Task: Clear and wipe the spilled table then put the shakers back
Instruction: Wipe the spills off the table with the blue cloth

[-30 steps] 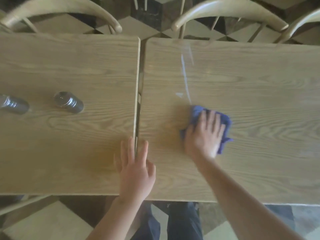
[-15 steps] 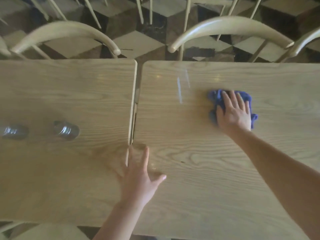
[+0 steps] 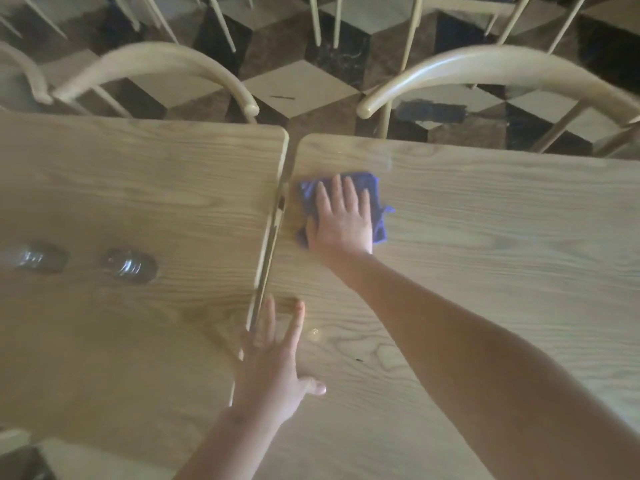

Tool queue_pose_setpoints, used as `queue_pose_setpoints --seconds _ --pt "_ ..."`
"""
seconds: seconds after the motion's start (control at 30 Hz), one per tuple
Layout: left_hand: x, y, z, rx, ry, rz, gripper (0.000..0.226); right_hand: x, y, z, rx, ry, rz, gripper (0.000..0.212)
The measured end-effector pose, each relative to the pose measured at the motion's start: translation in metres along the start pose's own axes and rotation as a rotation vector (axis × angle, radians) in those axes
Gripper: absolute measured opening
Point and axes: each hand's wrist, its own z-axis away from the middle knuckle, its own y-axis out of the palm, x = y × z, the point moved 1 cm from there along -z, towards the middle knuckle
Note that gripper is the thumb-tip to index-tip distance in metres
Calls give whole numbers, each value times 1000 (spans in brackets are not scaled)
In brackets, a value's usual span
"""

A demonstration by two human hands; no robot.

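Observation:
My right hand (image 3: pixel 341 220) presses flat on a blue cloth (image 3: pixel 375 188) at the far left corner of the right-hand wooden table (image 3: pixel 485 237), close to the gap between the two tables. My left hand (image 3: pixel 273 362) rests flat with fingers spread across that gap near the front, holding nothing. Two shakers stand on the left table (image 3: pixel 138 185): one (image 3: pixel 128 265) nearer the middle and one (image 3: pixel 34 257) at the left edge of view. Both are blurred.
Curved pale wooden chair backs (image 3: pixel 156 64) (image 3: pixel 502 64) stand just beyond the far table edges, over a checkered floor. A small glossy spot (image 3: pixel 314 332) and a dark speck (image 3: pixel 359 359) lie on the right table near my left hand.
My right hand slid the blue cloth to the far right part of the table, then left to the corner by the gap. My left hand stayed at the gap.

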Motion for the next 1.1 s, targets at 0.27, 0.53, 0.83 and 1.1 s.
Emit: queue_pose_setpoints --seconds 0.27,0.53,0.83,1.1 --pt "-15 -11 -11 28 239 -262 139 4 11 -7 83 -436 22 66" --pt "-20 -6 -18 61 245 -260 149 -177 -58 -63 -36 72 58 66" --pt "-23 -8 -20 84 224 -200 150 -95 -36 -80 -52 212 4 64" --pt "-22 -4 -13 38 199 -204 141 -38 -9 -5 78 -301 28 68"
